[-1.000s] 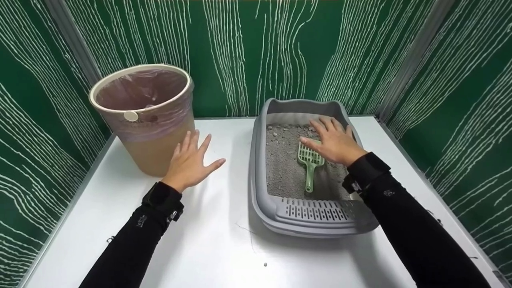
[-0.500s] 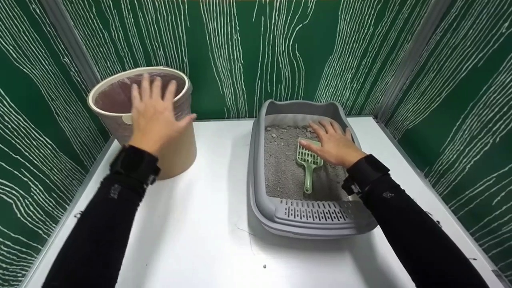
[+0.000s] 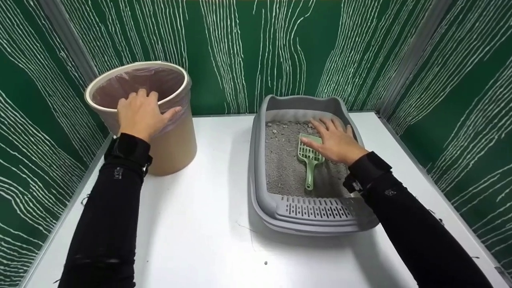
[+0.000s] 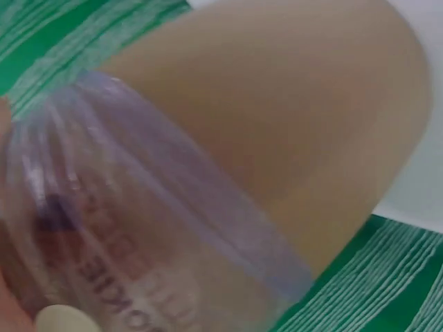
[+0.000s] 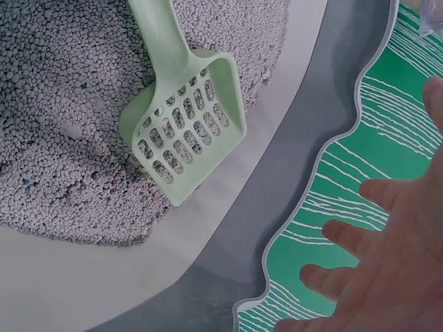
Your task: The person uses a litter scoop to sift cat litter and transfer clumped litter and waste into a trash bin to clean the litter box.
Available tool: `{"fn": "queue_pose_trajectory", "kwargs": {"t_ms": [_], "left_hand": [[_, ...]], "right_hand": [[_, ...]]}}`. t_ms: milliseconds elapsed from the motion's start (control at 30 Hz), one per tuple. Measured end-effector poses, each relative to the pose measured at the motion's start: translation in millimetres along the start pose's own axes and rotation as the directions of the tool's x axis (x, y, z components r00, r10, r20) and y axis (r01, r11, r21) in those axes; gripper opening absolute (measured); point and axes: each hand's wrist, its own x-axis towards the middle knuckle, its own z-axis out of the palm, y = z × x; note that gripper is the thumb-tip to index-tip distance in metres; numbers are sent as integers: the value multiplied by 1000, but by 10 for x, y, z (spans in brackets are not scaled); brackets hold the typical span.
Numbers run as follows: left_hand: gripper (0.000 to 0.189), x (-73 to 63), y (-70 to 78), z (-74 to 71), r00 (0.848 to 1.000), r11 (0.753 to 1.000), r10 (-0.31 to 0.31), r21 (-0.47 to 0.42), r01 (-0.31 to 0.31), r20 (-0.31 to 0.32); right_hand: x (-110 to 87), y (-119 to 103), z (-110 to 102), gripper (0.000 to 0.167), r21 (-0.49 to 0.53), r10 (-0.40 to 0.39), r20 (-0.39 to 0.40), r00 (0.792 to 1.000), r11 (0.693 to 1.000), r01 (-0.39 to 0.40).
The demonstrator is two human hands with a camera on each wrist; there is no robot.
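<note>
My left hand [image 3: 138, 114] is at the near rim of a beige trash can [image 3: 172, 148], its fingers bent over the rim and its thumb out to the right. A translucent purplish bag [image 4: 173, 228] lines the can and folds down over its outside, with printed lettering showing through. My right hand [image 3: 336, 140], fingers spread and holding nothing, hovers above a grey litter box [image 3: 260, 168]. Below it, a green slotted litter scoop [image 3: 310, 164] lies on the grey litter [image 5: 76, 131], handle toward me.
Both the trash can and the litter box stand on a white table [image 3: 200, 224]. Green panels [image 3: 224, 56] with white wavy lines rise behind and on both sides. A small crumb [image 3: 265, 263] lies near the front. The box's near end has a slotted ledge [image 3: 316, 210].
My left hand has moved left from beside the trash can, up over it, then down onto its rim, fingers bending over it. The right hand has stayed in place above the litter box.
</note>
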Motion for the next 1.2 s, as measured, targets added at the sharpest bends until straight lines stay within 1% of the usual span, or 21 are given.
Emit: {"fn": "queue_pose_trajectory", "kwargs": {"t_ms": [67, 167, 200, 267, 433, 500, 667, 867, 967, 1067, 1200], "left_hand": [[77, 3, -9, 48, 998, 1000, 12, -5, -12, -59], [69, 7, -31, 98, 990, 1000, 24, -14, -27, -138], [68, 15, -32, 108, 988, 999, 28, -12, -31, -155], [68, 23, -34, 103, 986, 999, 33, -8, -34, -163], [70, 62, -46, 26, 995, 999, 38, -5, -38, -94], [69, 59, -60, 10, 996, 999, 41, -5, -42, -77], [68, 20, -71, 40, 996, 999, 53, -6, -54, -77], [68, -37, -90, 57, 996, 998, 61, -23, -63, -59], [68, -74, -72, 26, 996, 997, 67, -22, -68, -56], [68, -107, -20, -24, 995, 996, 86, -28, -87, -46], [67, -196, 43, -88, 993, 993, 110, -41, -111, -38]], "right_hand": [[-11, 11, -7, 92, 6, 3, 4, 1000, 1000, -3], [-17, 23, -14, 93, 7, 7, 14, 1000, 1000, -7], [-21, 27, -18, 93, 7, 10, 20, 1000, 1000, -10], [-23, 34, -25, 93, 5, 14, 28, 1000, 1000, -14], [-23, 53, -30, 95, 17, 22, 25, 999, 1000, -23], [-19, 60, -23, 95, 21, 23, 23, 999, 1000, -23], [-15, 86, -14, 94, 16, 12, 19, 1000, 1000, -12], [7, 100, -14, 93, 27, 1, 26, 1000, 1000, -2], [29, 121, -21, 93, 32, -1, 31, 1000, 999, 0], [50, 134, -36, 92, 33, 3, 29, 1000, 999, -4], [78, 121, -43, 92, 34, 1, 35, 999, 999, -2]]}}
